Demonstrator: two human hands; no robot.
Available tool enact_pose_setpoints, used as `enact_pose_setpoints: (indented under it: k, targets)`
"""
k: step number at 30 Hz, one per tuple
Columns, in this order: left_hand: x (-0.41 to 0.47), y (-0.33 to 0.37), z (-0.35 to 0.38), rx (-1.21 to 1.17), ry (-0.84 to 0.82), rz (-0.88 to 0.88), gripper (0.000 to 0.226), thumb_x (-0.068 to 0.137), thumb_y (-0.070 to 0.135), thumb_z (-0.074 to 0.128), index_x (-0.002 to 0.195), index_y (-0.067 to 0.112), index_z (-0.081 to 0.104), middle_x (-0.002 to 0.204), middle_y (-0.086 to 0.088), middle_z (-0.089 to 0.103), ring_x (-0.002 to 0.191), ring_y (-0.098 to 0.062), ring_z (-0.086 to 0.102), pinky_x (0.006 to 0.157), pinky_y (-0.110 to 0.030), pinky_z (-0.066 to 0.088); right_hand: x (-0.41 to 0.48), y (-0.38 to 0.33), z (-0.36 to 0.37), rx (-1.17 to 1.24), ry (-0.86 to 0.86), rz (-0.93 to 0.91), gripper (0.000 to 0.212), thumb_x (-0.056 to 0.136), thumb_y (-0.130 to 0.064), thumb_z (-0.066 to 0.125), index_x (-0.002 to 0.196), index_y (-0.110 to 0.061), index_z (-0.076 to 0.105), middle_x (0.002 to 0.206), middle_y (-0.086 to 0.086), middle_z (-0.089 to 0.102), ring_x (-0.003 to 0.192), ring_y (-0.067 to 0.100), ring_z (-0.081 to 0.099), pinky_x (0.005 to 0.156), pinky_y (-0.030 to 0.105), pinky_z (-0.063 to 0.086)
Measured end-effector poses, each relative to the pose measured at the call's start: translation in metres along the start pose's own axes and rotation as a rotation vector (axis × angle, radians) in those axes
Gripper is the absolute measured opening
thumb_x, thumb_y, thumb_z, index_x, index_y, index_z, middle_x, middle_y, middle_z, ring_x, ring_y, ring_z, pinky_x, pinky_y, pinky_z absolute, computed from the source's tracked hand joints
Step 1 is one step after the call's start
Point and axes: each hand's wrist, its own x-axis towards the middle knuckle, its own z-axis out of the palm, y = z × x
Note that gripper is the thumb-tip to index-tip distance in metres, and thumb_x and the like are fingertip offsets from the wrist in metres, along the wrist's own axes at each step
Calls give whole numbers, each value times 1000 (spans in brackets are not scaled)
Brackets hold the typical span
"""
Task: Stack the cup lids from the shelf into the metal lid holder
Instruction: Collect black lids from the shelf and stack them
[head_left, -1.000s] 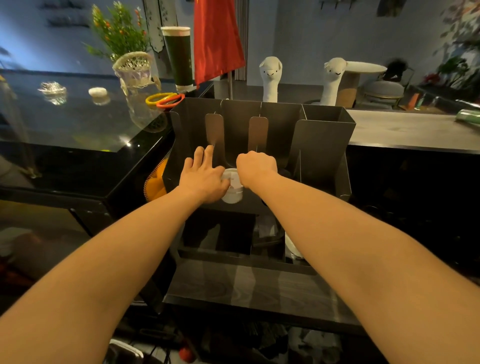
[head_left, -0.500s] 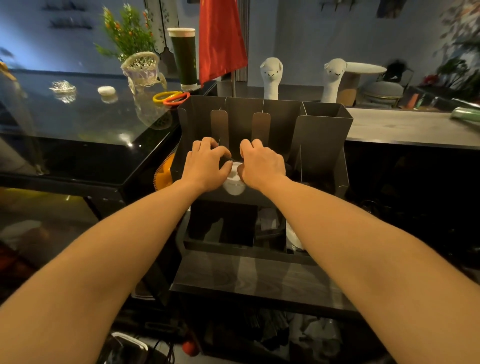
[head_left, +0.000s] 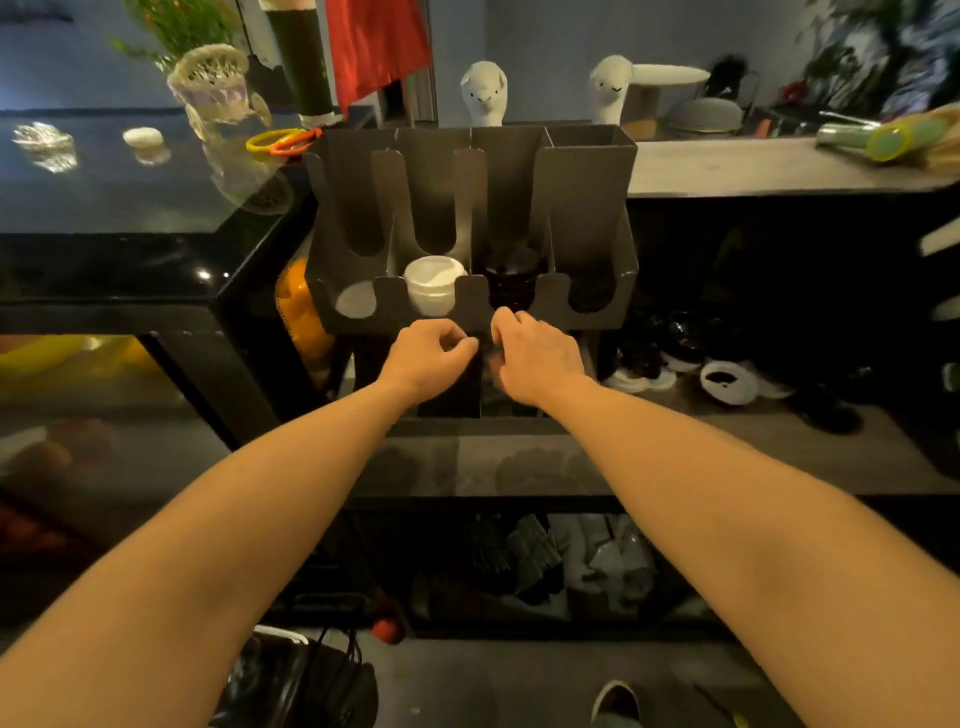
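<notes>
The left hand (head_left: 426, 356) and the right hand (head_left: 535, 358) hung side by side, close but not touching, just below the front edge of the metal lid holder (head_left: 587, 208). The fingers of both were loosely curled, the left thumb tip close to its forefinger. Nothing showed in either grip, though the gap between the hands was dark and blurred. Directly above the left hand, a stack of white lids (head_left: 434, 283) stood in the holder's second slot from the left, its top rising above the front cut-out. In the leftmost slot, a single flat white lid (head_left: 356, 301) lay low. The third slot, above the right hand, held a stack of dark lids (head_left: 511, 283). What lay in the shadowed fourth slot could not be made out. To the right of the hands, more loose lids (head_left: 727, 382), white and black, lay scattered on the grey shelf (head_left: 857, 447) under the counter. On the left stood a dark glass counter (head_left: 130, 197), with orange and yellow rings (head_left: 283, 141) near the holder's back corner and a woven basket (head_left: 213, 78) beyond them. Behind the holder, two white llama figures (head_left: 484, 91) stood upright, with a red cloth (head_left: 376, 44) hanging to their left.
</notes>
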Motion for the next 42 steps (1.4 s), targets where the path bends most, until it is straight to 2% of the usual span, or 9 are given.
enact_pose_setpoints:
  k: [3,7,12,18,23,28,31,36,42]
  targets:
    - [-11,8,31,-3,-106,-11,16,92,34,63,89,21,72,80,5,69,79,-13,65,74,-33,55,-29,29,11,-40,-68,125,31,93,-30,58,119,-17,47,116,8,57,105,33,58,69,37,40]
    - [-12,33,78,27,-298,27,20,91,35,62,85,19,72,76,2,68,75,-16,64,70,-35,52,-58,73,8,-70,-126,272,27,94,-30,56,117,-16,49,118,9,56,107,35,57,75,41,43]
    - [3,76,132,113,-489,123,22,92,41,60,101,23,70,96,2,70,90,-18,65,83,-44,56,-84,138,1,-65,-202,461,27,96,-35,53,119,-20,52,121,7,53,107,31,55,79,41,46]
    - [34,122,201,153,-516,86,39,95,41,58,127,20,57,121,-4,62,104,-23,62,90,-45,55,-103,224,0,-107,-297,645,40,97,-40,53,131,-18,49,134,8,45,115,32,51,81,43,45]
    - [74,144,252,340,-529,76,62,93,46,56,148,22,39,149,-7,39,125,-30,52,100,-46,48,-103,292,3,-90,-379,760,48,97,-39,57,138,-17,46,145,11,35,125,35,41,81,43,43]
    - [113,159,287,563,-487,53,60,94,43,56,144,13,41,147,-10,37,129,-34,42,99,-46,45,-89,347,18,-9,-395,769,59,95,-42,61,145,-18,41,151,12,30,130,38,41,96,48,44]
    - [133,159,302,719,-468,67,58,92,45,56,138,13,43,144,-8,35,132,-32,30,102,-45,36,-77,369,26,-6,-386,718,56,96,-36,61,145,-20,39,154,11,22,133,38,38,98,49,42]
    - [152,152,320,919,-454,57,66,90,51,58,140,11,43,151,-14,26,135,-36,26,105,-44,32,-58,395,44,-27,-413,657,57,87,-45,68,135,-21,49,155,10,15,140,34,17,106,48,38]
    - [158,148,333,926,-459,62,64,90,46,62,141,15,39,147,-19,33,132,-39,35,102,-46,35,-45,407,64,-131,-459,604,74,79,-60,66,139,-22,44,152,11,18,139,34,16,108,44,32]
